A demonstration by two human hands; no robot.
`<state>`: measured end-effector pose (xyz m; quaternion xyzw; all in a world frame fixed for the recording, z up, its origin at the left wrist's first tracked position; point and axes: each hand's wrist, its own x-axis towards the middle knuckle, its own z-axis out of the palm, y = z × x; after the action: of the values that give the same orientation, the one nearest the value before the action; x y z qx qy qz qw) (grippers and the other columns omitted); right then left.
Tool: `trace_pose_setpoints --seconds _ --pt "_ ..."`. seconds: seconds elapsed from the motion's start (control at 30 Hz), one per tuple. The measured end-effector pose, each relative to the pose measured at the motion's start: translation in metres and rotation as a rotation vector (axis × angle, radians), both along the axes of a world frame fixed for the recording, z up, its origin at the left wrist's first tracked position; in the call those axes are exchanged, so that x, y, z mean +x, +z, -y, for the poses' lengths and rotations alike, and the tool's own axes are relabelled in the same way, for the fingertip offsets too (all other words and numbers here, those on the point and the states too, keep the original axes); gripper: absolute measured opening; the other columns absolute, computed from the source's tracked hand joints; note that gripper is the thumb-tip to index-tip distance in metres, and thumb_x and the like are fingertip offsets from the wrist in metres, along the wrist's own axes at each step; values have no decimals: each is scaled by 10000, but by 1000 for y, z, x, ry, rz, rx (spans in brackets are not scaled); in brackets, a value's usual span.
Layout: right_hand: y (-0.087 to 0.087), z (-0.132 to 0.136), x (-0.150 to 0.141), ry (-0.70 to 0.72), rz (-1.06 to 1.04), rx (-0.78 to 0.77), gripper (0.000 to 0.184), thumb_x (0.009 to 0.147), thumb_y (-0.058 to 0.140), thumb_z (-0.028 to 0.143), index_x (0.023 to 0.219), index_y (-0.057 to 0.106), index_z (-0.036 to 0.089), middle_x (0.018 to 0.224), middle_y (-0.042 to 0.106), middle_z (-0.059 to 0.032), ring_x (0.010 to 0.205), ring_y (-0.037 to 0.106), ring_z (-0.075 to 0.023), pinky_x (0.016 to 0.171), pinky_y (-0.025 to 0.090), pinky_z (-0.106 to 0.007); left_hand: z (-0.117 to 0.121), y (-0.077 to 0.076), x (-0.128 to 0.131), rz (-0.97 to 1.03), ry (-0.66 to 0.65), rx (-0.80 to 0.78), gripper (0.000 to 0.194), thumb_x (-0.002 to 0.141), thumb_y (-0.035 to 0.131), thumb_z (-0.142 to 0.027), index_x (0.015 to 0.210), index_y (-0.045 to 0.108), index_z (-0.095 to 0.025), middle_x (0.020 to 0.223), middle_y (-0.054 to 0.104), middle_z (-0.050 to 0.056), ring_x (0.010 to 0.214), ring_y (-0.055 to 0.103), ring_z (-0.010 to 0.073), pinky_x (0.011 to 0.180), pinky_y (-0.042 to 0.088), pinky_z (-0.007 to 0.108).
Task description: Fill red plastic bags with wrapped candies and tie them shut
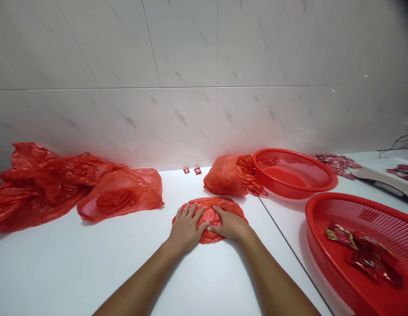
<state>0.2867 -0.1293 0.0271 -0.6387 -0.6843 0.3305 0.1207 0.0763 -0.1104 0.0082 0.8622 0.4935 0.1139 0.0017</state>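
A small red plastic bag [213, 206] lies bulging on the white table [92, 263] in front of me. My left hand [187, 227] rests flat on its left side with the fingers spread. My right hand [228, 224] lies on its right side, palm down, fingers pointing left over the plastic. Both hands press on the bag from above and neither grips it.
A tied red bag [228, 175] sits behind, next to an empty red mesh basket [294, 173]. A second red basket [362, 245] at right holds several shiny wrapped sweets [365, 256]. Loose red bags [68, 184] pile at left. Two small sweets [192, 170] lie by the tiled wall. A scale [388, 177] stands far right.
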Motion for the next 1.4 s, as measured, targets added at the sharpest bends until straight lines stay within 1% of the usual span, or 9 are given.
trace_pose_setpoints --seconds 0.23,0.4,0.5,0.6,0.73,0.83,1.03,1.23,1.4 --pt "6 2 -5 -146 -119 536 437 1001 507 386 1287 742 155 1262 763 -105 1209 685 -262 1097 486 -354 -11 -5 -8 -41 45 -114 733 1020 417 -684 1630 418 -278 1736 300 76 1620 216 366 1314 171 602" --pt "9 8 -9 -207 -233 746 539 1078 323 418 1062 799 165 1059 790 -116 1011 719 -222 1001 535 -319 -8 -5 -7 -55 53 -123 754 1005 435 -695 1638 403 -286 1744 276 84 1624 199 370 1310 169 608" --pt "11 9 -12 -96 -205 715 501 1068 366 426 1259 759 181 1314 734 -104 1265 649 -223 1148 458 -333 -9 -6 -7 -48 50 -127 747 1008 434 -684 1645 384 -298 1749 267 79 1626 191 371 1309 168 615" --pt "7 4 -18 -13 -61 483 586 1020 492 536 1555 543 302 1712 351 -16 1604 276 -284 1314 201 -489 -8 -7 -6 -39 48 -105 709 1031 417 -632 1647 383 -284 1744 282 78 1626 196 362 1313 165 610" --pt "-2 -5 -24 -27 121 126 748 989 467 713 1653 345 391 1785 60 -3 1644 -33 -361 1304 4 -595 -1 -9 -8 -51 71 -113 730 1024 434 -633 1647 384 -256 1738 281 95 1628 186 367 1312 167 613" --pt "-4 -6 -25 9 106 168 750 975 499 719 1640 375 396 1781 107 -22 1643 -5 -375 1303 22 -593 4 -9 -12 -52 60 -133 772 1008 448 -667 1659 350 -264 1745 251 90 1630 169 372 1313 163 613" --pt "1 6 -28 -21 50 605 545 1071 420 457 1576 518 276 1725 322 -41 1625 216 -242 1327 105 -472 7 -8 -16 -42 85 -138 787 995 426 -719 1662 335 -312 1755 228 81 1628 154 394 1301 164 634" --pt "-7 5 -34 18 155 245 616 1061 360 635 1633 383 408 1779 126 -25 1647 44 -341 1296 -12 -605 2 -11 -16 -59 71 -136 794 997 426 -697 1673 306 -298 1753 241 87 1632 153 381 1303 152 612" --pt "-2 10 -36 11 195 179 615 1078 306 630 1652 327 412 1783 80 -3 1652 -14 -305 1299 -63 -573 3 -7 -15 -69 62 -140 811 987 441 -696 1669 330 -273 1746 258 95 1630 158 387 1300 147 623"
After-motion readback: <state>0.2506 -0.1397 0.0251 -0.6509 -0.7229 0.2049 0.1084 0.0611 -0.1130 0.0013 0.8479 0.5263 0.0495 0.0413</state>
